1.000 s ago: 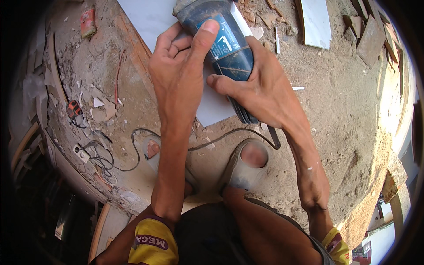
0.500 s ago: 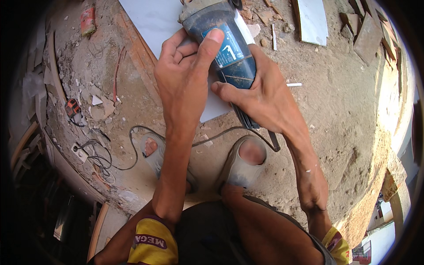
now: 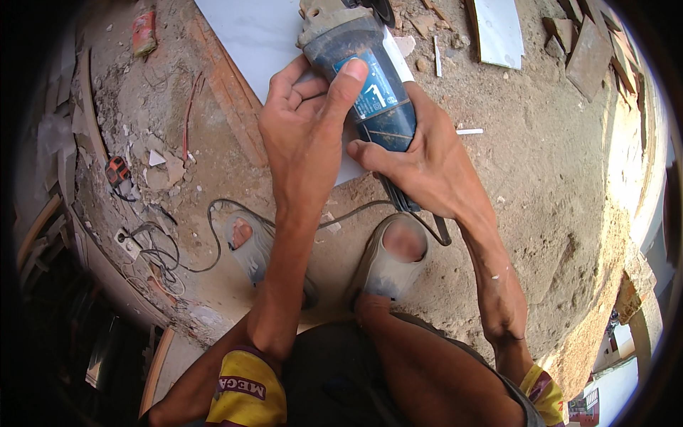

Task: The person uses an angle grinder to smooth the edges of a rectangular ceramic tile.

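Blue grinder (image 3: 377, 99): slid a touch lower and further right in view since half a second ago, both hands with it, so more of the metal head (image 3: 331, 20) shows. It's held up above the ground, out past the toes.
Left hand (image 3: 306, 121): thumb flat over the sticker, fingers curled in along the tool's side, so a light hold.
Right hand (image 3: 432, 153): wrapped around the rear of the body, doing most of the carrying imo.
Dark round part (image 3: 383, 10): up by the head, cropped by the top edge; can't tell if that's the disc.
Cord (image 3: 356, 210): droops off the tail, runs past the toes to a white socket block (image 3: 129, 244), looks plugged in. If it's live, a bumped switch could spin the tool up with fingers close. Snagging a foot could also yank it.
Sandals (image 3: 398, 274): toes exposed, so a slipped hold would be ugly.
White sheet (image 3: 249, 35): lies beneath the tool, a drop might chip it.
Tape measure (image 3: 117, 171): orange and black, off left in the rubble.
White panel (image 3: 500, 32): far right, near broken boards (image 3: 590, 60).
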### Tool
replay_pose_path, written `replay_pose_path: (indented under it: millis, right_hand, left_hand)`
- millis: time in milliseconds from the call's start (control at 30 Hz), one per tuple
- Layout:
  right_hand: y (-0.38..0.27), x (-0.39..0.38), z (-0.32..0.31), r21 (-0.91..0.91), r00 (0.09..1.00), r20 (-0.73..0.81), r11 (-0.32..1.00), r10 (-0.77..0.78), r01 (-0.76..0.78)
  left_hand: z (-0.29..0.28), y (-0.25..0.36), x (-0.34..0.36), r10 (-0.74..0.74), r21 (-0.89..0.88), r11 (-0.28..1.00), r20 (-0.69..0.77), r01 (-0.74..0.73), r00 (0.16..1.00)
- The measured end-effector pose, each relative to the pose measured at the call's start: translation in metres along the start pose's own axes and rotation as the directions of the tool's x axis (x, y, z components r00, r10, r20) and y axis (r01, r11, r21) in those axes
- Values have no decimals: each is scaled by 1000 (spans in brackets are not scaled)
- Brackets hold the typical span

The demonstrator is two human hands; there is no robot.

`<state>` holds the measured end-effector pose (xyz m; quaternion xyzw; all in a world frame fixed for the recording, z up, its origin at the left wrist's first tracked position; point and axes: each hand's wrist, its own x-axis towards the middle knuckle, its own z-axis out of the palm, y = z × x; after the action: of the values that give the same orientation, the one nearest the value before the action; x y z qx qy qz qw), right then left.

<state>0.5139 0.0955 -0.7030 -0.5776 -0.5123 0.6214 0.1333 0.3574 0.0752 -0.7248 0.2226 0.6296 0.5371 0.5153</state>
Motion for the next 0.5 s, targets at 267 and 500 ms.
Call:
replay_pose_path:
  millis: [267,500]
  right_hand:
    - [6,-6,0,-5,1000,11,1000,10,-10]
    - [12,-13,0,5,1000,0,1000,-14,14]
  left_hand:
    - [-1,-3,-8,1,18,1000,3,-1,1000]
    - [0,-5,-15,0,52,999,1,0,1000]
